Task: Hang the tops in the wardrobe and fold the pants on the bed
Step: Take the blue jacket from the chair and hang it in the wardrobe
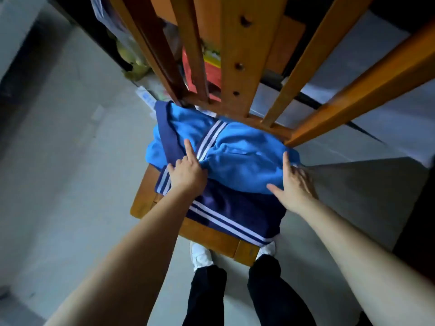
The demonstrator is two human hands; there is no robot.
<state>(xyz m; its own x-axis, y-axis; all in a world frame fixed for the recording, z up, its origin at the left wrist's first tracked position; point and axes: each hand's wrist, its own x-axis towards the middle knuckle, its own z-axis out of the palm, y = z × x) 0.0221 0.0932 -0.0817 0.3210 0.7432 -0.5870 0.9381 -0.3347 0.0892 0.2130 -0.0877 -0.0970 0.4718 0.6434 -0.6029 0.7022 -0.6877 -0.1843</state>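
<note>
A bright blue top (237, 158) with navy trim and white stripes lies bunched on the seat of a wooden chair (207, 234). Under it sits a navy garment (237, 208) with white side stripes, hanging a little over the seat's front edge. My left hand (186, 171) rests on the left side of the pile, index finger stretched out over the navy band, other fingers curled into the fabric. My right hand (293, 182) lies on the blue top's right edge with fingers spread. Whether either hand grips the cloth firmly is unclear.
The chair's slatted back (237, 67) rises close in front of me. Behind it stand colourful books and packets (204, 67) on the floor. A dark piece of furniture (367, 189) stands right of the chair. My feet in white shoes (200, 255) are under the seat's front.
</note>
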